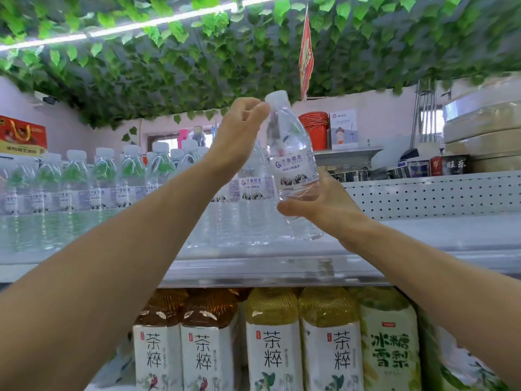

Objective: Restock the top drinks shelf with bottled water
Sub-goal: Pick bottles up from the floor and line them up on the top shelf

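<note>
A clear water bottle (291, 156) with a white cap and white label is held up, slightly tilted, above the top shelf (282, 266). My right hand (318, 204) grips its lower half from below and the right. My left hand (239, 136) is raised beside the bottle's neck, fingers curled, thumb touching just under the cap. A row of several matching water bottles (84, 179) stands on the shelf to the left and behind my arms. The shelf to the right of the held bottle is bare.
Tea bottles (273, 340) with white labels fill the shelf below. A white perforated back panel (423, 193) runs along the right. Orange buckets (314, 129), boxes and steamers sit beyond it. Green leaf garlands (197, 66) hang overhead.
</note>
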